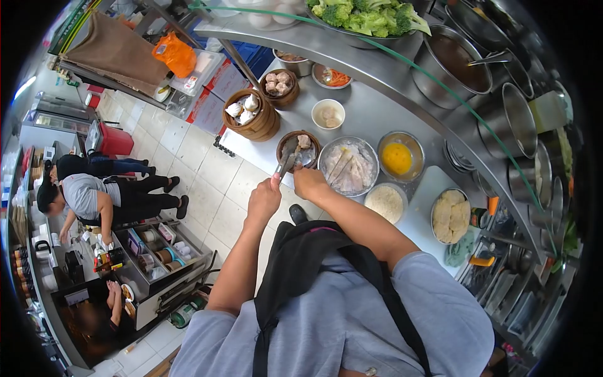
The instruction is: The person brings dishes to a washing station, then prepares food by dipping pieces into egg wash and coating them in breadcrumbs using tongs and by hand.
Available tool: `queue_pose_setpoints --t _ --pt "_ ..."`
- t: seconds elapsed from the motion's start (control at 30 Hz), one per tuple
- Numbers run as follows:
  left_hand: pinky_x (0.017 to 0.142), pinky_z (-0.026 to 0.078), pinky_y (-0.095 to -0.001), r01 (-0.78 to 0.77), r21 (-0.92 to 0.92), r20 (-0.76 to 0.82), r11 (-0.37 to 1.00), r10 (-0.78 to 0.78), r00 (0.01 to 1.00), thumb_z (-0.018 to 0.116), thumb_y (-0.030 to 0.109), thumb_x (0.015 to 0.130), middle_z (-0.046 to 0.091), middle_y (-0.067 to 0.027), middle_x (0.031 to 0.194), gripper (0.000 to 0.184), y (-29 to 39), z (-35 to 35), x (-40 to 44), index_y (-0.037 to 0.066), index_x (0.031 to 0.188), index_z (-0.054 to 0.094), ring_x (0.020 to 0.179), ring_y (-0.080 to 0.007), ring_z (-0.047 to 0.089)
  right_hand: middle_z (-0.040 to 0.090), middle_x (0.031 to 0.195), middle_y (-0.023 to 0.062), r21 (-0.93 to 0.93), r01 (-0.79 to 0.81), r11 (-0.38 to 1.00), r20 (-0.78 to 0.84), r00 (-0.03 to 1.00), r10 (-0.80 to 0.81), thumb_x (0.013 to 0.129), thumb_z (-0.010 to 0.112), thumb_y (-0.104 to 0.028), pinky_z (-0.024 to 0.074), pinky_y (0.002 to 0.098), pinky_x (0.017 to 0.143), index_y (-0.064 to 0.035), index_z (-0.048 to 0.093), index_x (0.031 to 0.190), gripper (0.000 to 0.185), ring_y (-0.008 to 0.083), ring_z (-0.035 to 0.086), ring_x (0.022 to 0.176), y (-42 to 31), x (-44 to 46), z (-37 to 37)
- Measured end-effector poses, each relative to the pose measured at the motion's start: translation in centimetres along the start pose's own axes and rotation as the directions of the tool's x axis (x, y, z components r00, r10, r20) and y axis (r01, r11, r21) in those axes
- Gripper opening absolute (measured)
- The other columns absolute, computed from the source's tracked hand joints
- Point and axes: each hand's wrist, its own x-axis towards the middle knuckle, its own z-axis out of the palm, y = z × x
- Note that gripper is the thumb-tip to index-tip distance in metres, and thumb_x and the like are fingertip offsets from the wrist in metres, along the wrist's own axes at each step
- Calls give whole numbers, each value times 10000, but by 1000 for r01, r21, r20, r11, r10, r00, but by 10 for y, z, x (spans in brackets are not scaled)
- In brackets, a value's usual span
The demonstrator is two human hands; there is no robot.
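My left hand is closed round the handle of a silver metal utensil; its exact kind is hard to make out. The utensil's flat end reaches into a small bamboo steamer. Inside lie a meat dumpling and some paler pieces. My right hand has its fingers curled at the steamer's near rim, gripping it. Just right of it is a metal bowl of pale raw meat or fish with thin utensils resting in it. A white cup stands behind.
Taller bamboo steamers hold white buns and meat dumplings. To the right are beaten egg, crumbs and a bowl of yellowish pieces. A metal shelf overhangs the counter, bearing broccoli and pots. Other people work at left.
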Motion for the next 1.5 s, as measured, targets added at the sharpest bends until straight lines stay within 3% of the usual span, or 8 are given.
queue_pose_setpoints --t 0.6,0.67,0.8,0.97,1.17,1.23,1.33,1.5 --pt "866 481 -598 -80 -92 19 993 83 996 315 451 1085 670 -333 1000 564 -14 30 20 18 1066 676 994 -548 621 725 1036 263 31 -42 999 38 998 41 854 580 -103 586 458 803 162 400 1433 662 364 733 944 -4 4 -1" --pt "869 480 -597 -87 -129 7 988 89 996 312 450 1086 669 -334 1009 563 -13 36 23 20 1084 676 1002 -548 619 742 1043 214 23 -74 997 11 997 73 870 601 -115 583 446 804 113 529 1308 498 347 737 959 -7 2 -3" --pt "891 474 -582 -84 -195 15 977 89 996 320 465 1080 661 -340 1035 575 -11 40 35 14 1113 674 1043 -538 608 742 1041 215 12 -76 997 6 997 76 877 591 -116 582 448 793 108 529 1313 493 345 738 952 -7 3 -2" --pt "886 481 -549 -68 -223 -8 972 68 998 353 502 1066 664 -337 1006 603 -25 41 50 -3 1075 684 1018 -521 621 726 1062 248 21 -78 997 34 996 78 852 589 -115 580 449 823 153 405 1425 658 359 729 970 -6 4 1" --pt "792 496 -461 28 -267 -14 963 -33 999 460 486 1048 671 -274 857 566 -46 43 37 -27 959 681 835 -387 661 724 1066 249 22 -97 995 29 995 97 847 558 -93 578 449 830 144 397 1443 662 362 728 967 -7 2 -1" --pt "709 478 -445 -159 -329 -235 931 83 969 506 464 1040 626 -202 728 537 -56 59 45 -31 899 659 709 -298 606 726 1059 247 23 -96 995 26 995 96 845 559 -90 579 448 829 143 400 1442 661 364 729 959 -7 3 0" --pt "819 510 -476 -63 -323 -66 944 44 997 508 450 1036 706 -264 943 479 -56 50 53 29 1100 726 917 -429 682 729 1045 245 23 -94 995 28 995 93 842 560 -86 581 450 821 143 403 1442 661 365 731 946 -10 -1 -3" --pt "758 501 -431 7 -336 21 942 0 1000 538 436 1031 680 -230 822 469 -63 26 47 7 1023 726 792 -334 658 734 1029 237 28 -106 994 22 994 105 841 563 -94 588 455 792 131 405 1451 669 361 735 934 -10 -1 -7"
